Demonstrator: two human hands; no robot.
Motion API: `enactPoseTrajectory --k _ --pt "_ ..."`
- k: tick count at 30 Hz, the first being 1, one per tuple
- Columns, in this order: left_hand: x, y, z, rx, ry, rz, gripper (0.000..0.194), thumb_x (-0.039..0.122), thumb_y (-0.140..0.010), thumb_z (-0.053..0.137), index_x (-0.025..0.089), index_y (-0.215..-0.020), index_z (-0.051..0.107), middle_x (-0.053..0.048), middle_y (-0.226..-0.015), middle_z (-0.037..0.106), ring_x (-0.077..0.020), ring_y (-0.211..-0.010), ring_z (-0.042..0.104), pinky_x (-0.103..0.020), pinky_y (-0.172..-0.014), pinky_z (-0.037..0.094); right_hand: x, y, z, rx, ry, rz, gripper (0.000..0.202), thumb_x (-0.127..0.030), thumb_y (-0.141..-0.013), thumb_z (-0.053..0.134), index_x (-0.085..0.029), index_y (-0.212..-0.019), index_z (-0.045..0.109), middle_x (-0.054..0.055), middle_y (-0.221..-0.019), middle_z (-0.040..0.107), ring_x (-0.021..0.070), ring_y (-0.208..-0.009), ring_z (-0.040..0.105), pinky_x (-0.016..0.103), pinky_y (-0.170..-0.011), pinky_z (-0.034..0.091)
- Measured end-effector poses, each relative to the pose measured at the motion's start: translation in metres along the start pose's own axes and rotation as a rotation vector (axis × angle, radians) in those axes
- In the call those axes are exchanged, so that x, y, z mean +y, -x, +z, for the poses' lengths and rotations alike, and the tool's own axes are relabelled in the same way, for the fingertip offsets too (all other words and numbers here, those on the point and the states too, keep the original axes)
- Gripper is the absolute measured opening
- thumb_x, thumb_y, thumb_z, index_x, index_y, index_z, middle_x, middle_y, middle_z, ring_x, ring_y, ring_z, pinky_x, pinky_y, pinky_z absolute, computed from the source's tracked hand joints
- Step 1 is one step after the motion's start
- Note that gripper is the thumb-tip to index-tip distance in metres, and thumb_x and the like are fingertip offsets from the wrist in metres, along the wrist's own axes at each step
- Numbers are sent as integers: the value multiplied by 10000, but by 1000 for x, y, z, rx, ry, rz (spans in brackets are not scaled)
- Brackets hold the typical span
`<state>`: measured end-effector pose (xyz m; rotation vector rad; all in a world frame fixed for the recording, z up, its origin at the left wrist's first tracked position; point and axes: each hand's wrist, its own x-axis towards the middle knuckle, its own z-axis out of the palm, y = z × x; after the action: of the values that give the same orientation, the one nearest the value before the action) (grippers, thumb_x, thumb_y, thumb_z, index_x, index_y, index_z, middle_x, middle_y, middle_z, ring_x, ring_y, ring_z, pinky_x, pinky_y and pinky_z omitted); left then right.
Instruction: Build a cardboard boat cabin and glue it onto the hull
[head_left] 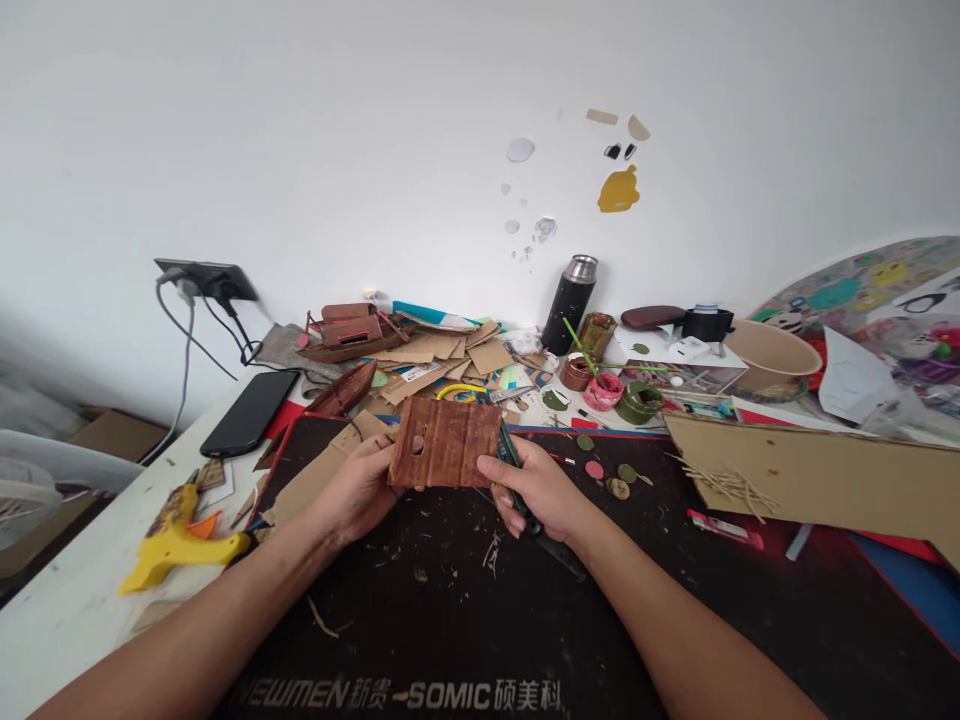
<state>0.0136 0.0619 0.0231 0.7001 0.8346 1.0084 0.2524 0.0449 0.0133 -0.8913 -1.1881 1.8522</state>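
Brown panel (450,450), above mat (622,610) | left hand (361,488): closed on left edge | right hand (541,488): thumb on right edge, fingers curled round tool (556,552) | advice: grip lightly, angle tool away

Free passage toward near edge of desk mat (465,615), paint jars (604,392) barring far edge, cardboard strip (817,485) across far-right corner

A panel (448,455) is held between the left fingers (377,462) and right fingers (501,469); behind them, cardboard scraps (490,356) are piled; to their left, a glue gun (178,543) is laid.
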Motion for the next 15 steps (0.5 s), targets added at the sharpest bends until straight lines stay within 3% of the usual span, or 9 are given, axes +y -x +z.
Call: enactPoseTrajectory --k 4,9,12,15 --pt "3 2 3 -15 -25 60 352 323 -577 1036 177 -728 753 -21 -708 772 -161 -632 717 -244 -620 593 -1 2 1 -11 -10 9 508 -600 -862 848 -261 -957 481 -131 -555 529 87 -345 442 211 -349 441" --pt "8 3 3 -11 -99 136 386 343 -583 1034 182 -833 787 -34 -764 796 -171 -643 731 -256 -624 601 -1 3 2 -9 -16 12 512 -603 -852 856 -256 -938 489 -128 -565 534 85 -346 445 211 -346 438" --pt "12 5 0 40 -175 299 383 373 -645 1008 196 -888 772 -1 -764 770 -119 -528 645 -231 -529 548 -3 1 2 22 -39 10 517 -616 -853 850 -253 -907 486 -121 -578 540 80 -348 442 211 -348 436" --pt "18 10 -4 148 -366 536 281 415 -820 898 220 -941 734 33 -734 721 -101 -472 581 -222 -451 485 -5 -2 1 74 -79 7 508 -638 -848 844 -234 -949 553 -121 -569 524 77 -344 416 210 -339 427"
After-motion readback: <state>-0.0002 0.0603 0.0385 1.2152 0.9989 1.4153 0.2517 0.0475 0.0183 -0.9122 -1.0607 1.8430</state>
